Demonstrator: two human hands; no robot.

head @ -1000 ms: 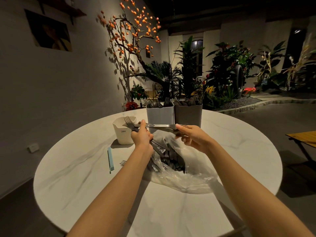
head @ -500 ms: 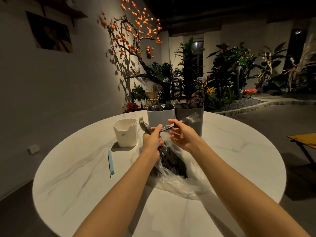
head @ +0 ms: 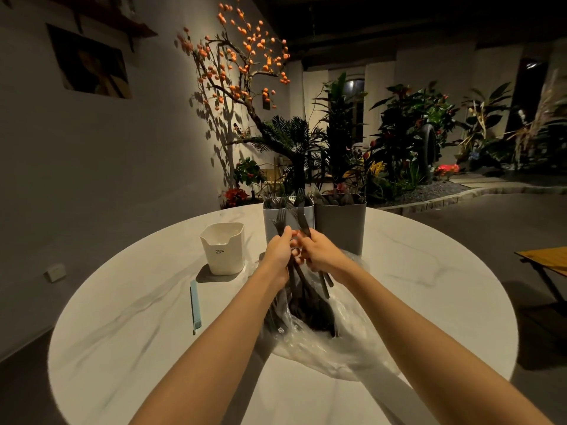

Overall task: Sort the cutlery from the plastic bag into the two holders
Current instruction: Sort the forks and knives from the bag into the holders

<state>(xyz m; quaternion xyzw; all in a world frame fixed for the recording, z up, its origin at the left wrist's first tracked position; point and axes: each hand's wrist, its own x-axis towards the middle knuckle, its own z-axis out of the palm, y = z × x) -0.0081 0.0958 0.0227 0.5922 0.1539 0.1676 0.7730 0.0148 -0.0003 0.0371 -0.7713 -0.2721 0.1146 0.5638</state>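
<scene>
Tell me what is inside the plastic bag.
The plastic bag holds a dark heap of cutlery; single pieces are too dark to tell apart, and the arms cover part of it.

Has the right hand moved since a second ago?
Yes. The right hand has swung left, from below the dark holder to the front of the light holder, meeting the left hand.

A round white bench with faint grey marbling carries everything. At its far edge stand two holders side by side and touching, a light grey one on the left and a dark grey one on the right, both with cutlery in them. A white cup stands to their left, a pale blue stick lies nearer, and a crumpled clear plastic bag of dark cutlery sits in the middle.
</scene>
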